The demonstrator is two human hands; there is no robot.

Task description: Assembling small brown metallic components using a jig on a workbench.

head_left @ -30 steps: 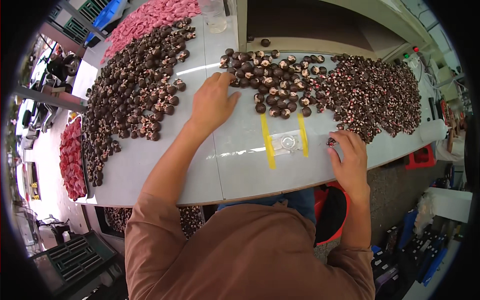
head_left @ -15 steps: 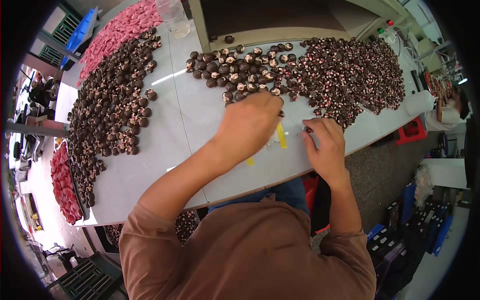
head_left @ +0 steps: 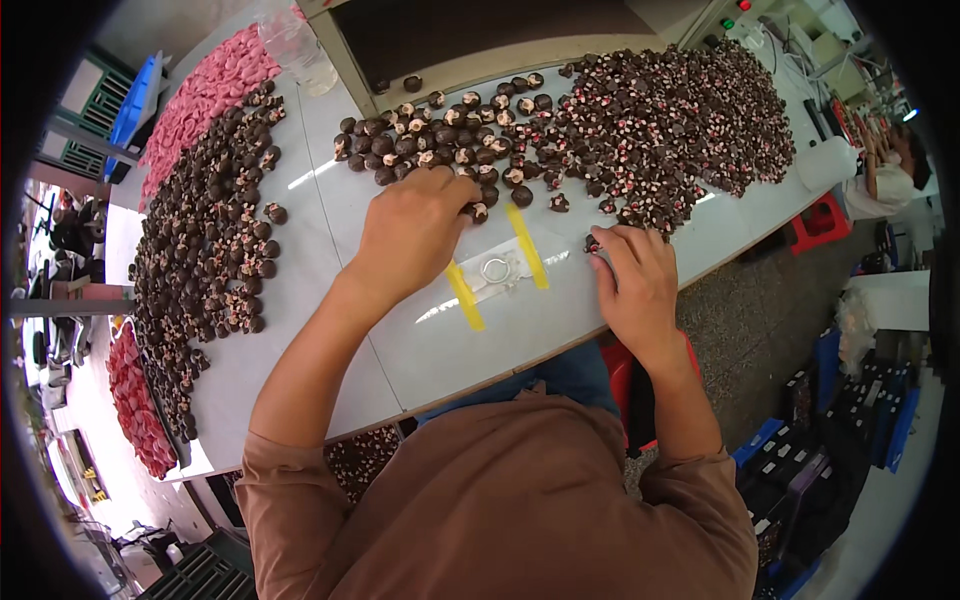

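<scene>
My left hand (head_left: 418, 228) is closed at the near edge of a pile of dark brown balls with pale patches (head_left: 385, 145). Its fingertips are on one brown ball (head_left: 478, 212); the palm side is hidden. To the right, my right hand (head_left: 640, 285) rests low over the table, thumb and fingers pinched on a small dark piece with pinkish bits (head_left: 592, 243). Between the hands lies a clear ring (head_left: 495, 270) on a transparent base, with yellow tape strips (head_left: 528, 248) on both sides.
A large heap of small dark pieces with red and white bits (head_left: 690, 120) spreads at the far right. More brown balls (head_left: 205, 220) and pink pieces (head_left: 215, 95) cover the table's left. A clear plastic container (head_left: 300, 55) and beige cabinet (head_left: 500, 65) stand behind.
My left hand has moved left, away from above the ring, which now shows fully. My right hand stays near the same place, still pinching a small piece. The whole view has shifted slightly.
</scene>
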